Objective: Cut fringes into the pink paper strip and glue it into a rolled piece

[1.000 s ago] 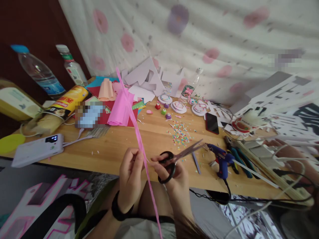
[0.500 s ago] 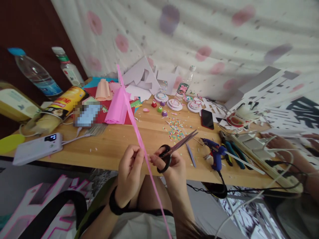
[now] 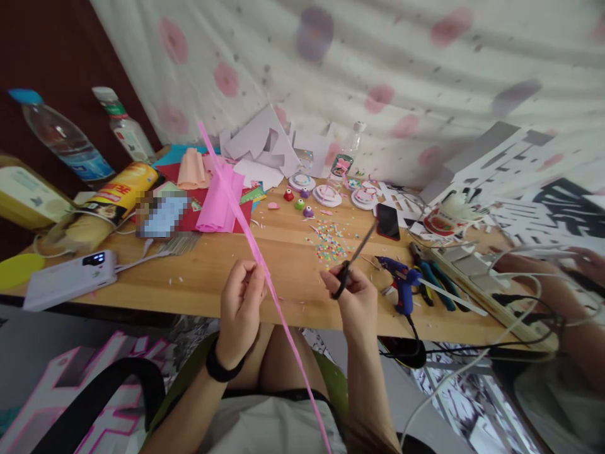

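Note:
My left hand (image 3: 242,302), with a black band at the wrist, pinches a long, narrow pink strip (image 3: 283,321). The strip slants from above the pink paper roll (image 3: 221,200) down past my lap. To its right, apart from the strip, my right hand (image 3: 354,295) is closed round the dark handles of the scissors (image 3: 363,244). Their blades look closed and point up and away. Small coloured beads (image 3: 331,241) lie scattered on the table beyond the scissors. A blue glue gun (image 3: 401,284) rests right of my right hand.
On the wooden table (image 3: 189,287), a power bank (image 3: 70,280), a wrapped yellow package (image 3: 118,198) and bottles stand or lie left. A black phone (image 3: 388,222), pliers (image 3: 437,284) and a power strip (image 3: 496,302) are right. Another person's arm (image 3: 543,277) reaches in there.
My right hand has moved right with the scissors, away from the pink strip, and the scissor blades have come together. My left hand still holds the strip, slightly farther left and higher.

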`<action>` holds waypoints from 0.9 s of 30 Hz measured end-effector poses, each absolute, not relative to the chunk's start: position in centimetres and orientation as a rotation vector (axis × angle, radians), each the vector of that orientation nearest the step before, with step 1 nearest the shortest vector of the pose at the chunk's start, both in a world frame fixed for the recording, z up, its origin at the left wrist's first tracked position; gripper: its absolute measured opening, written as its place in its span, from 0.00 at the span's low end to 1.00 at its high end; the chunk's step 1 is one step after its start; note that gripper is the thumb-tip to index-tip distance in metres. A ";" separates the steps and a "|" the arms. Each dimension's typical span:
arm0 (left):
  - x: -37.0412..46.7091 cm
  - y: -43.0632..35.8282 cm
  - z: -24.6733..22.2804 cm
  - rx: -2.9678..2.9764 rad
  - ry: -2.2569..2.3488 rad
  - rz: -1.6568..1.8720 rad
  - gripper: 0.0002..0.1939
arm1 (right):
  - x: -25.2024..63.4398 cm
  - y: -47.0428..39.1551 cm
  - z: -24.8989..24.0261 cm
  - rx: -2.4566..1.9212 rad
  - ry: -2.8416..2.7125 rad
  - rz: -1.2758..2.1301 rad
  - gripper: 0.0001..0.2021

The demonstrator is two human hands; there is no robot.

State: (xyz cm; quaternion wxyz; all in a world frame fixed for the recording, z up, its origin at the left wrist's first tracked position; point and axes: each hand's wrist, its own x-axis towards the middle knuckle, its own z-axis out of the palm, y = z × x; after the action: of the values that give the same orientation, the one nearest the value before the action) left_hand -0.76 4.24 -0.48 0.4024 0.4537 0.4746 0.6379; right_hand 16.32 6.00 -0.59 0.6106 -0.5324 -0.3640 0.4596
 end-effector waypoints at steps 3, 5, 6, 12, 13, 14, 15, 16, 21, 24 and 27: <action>-0.7 4.8 -0.5 1.167 1.227 1.582 0.13 | 16.2 5.1 -0.3 -1.181 -0.901 1.139 0.14; -0.7 5.4 -0.4 1.199 1.236 1.566 0.13 | 15.6 4.4 -0.2 -1.153 -0.945 1.207 0.13; -0.7 5.9 -0.3 1.222 1.229 1.570 0.13 | 15.3 4.2 -0.2 -1.144 -0.964 1.242 0.13; -0.5 8.2 1.2 1.383 1.188 1.688 0.12 | 13.8 4.0 -1.2 -1.124 -0.945 1.284 0.16; -0.4 8.4 1.5 1.402 1.188 1.690 0.12 | 13.7 4.0 -1.4 -1.120 -0.936 1.278 0.17; -0.3 8.5 1.7 1.416 1.182 1.684 0.12 | 13.5 4.1 -1.5 -1.114 -0.930 1.274 0.18; -0.2 8.6 1.9 1.426 1.172 1.674 0.12 | 13.3 4.1 -1.7 -1.104 -0.927 1.272 0.19; -0.1 8.6 1.9 1.429 1.159 1.667 0.12 | 13.2 4.1 -1.7 -1.093 -0.925 1.274 0.19; -0.1 8.9 2.0 1.200 1.059 1.601 0.16 | 12.8 4.3 -1.6 -1.014 -0.890 1.316 0.24; -0.5 8.8 2.2 0.959 0.868 1.482 0.21 | 12.9 4.0 -0.9 -0.944 -0.795 1.434 0.25; -0.7 8.2 2.5 0.857 0.727 1.370 0.19 | 13.0 3.4 -0.3 -0.881 -0.728 1.555 0.25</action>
State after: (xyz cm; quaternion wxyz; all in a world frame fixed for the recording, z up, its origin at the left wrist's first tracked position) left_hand -0.73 8.20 2.55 0.6327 0.3744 0.3177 0.5988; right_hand 12.95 3.36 -0.32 0.5696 -0.3751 -0.3103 0.6622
